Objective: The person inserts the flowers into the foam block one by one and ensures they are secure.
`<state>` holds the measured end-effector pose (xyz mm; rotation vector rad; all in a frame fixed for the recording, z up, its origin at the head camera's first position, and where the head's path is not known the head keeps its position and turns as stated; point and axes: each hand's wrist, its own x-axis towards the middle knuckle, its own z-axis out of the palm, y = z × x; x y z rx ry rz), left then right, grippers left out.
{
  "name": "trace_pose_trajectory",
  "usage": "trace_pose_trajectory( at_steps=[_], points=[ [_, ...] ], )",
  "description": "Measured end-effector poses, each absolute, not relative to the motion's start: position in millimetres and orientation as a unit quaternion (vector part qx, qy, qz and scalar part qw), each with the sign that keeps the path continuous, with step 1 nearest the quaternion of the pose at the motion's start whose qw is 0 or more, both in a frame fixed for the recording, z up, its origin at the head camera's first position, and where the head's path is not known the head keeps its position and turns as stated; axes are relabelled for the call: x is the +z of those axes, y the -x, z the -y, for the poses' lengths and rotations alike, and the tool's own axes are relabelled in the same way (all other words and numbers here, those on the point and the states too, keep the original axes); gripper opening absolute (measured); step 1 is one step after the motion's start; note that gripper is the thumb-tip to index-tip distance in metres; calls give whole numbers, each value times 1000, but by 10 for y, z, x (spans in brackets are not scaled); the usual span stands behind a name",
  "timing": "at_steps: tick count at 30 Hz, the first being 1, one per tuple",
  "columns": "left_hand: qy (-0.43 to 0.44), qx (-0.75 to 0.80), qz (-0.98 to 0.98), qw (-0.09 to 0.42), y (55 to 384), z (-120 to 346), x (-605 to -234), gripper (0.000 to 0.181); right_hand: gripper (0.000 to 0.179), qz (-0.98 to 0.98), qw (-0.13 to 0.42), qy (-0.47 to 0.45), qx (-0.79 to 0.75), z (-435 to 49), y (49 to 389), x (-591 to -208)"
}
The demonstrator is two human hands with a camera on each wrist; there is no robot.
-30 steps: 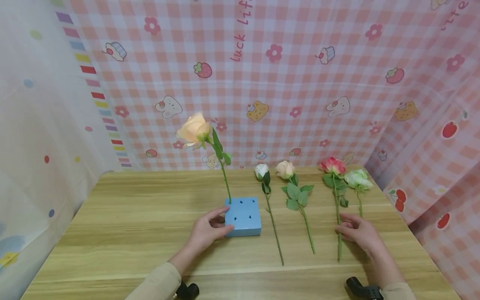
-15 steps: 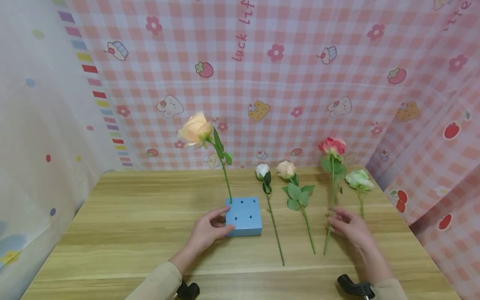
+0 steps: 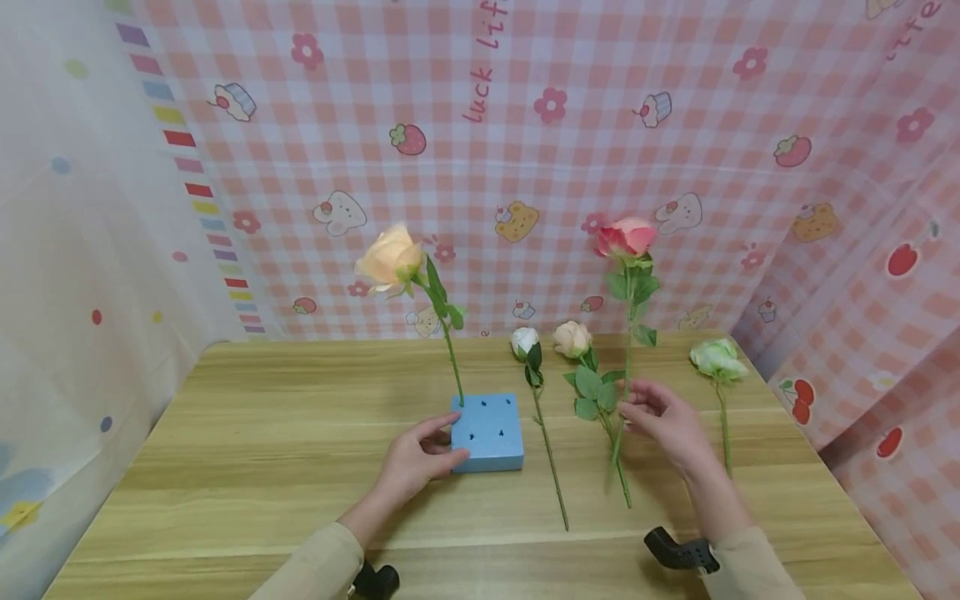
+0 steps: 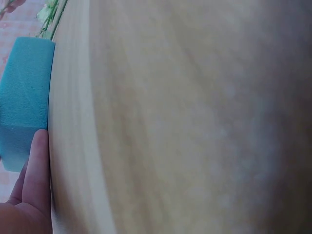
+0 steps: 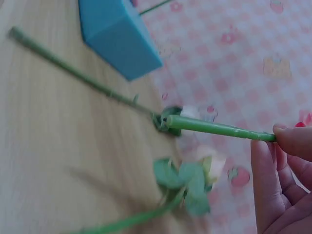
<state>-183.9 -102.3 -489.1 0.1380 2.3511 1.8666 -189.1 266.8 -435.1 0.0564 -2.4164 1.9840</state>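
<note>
My left hand (image 3: 417,460) grips the left side of a blue foam block (image 3: 487,435), thumb at its front and fingers behind. Small holes dot the block's top. A peach rose (image 3: 393,260) stands in its back left corner, leaning left. With thumb and fingertips, my right hand (image 3: 666,421) pinches the stem of a pink-red rose (image 3: 628,238), held upright above the table. In the right wrist view its cut green stem end (image 5: 214,127) points toward the block. The left wrist view shows fingers (image 4: 37,168) against the block's side.
A white rose (image 3: 525,342) and a pale peach rose (image 3: 573,340) lie between the block and my right hand. Farther right lies a pale green rose (image 3: 717,360). A checked cloth (image 3: 480,192) hangs behind the wooden table (image 3: 262,467).
My right hand has lifted the pink-red rose off the table and carried it left, over the pale peach rose's stem. The left hand and block have stayed put.
</note>
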Motion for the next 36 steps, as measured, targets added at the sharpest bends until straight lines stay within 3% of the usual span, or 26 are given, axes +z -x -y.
trace_pose_trajectory(
  at_steps=[19, 36],
  points=[
    [-53, 624, -777, 71, 1832, 1013, -4853, 58, 36, 763, 20, -120, 634, -1956, 2070, -4074],
    [-51, 619, -781, 68, 1833, 1026, -4882, 57, 32, 772, 47, -133, 619, -1526, 2195, -3988]
  ],
)
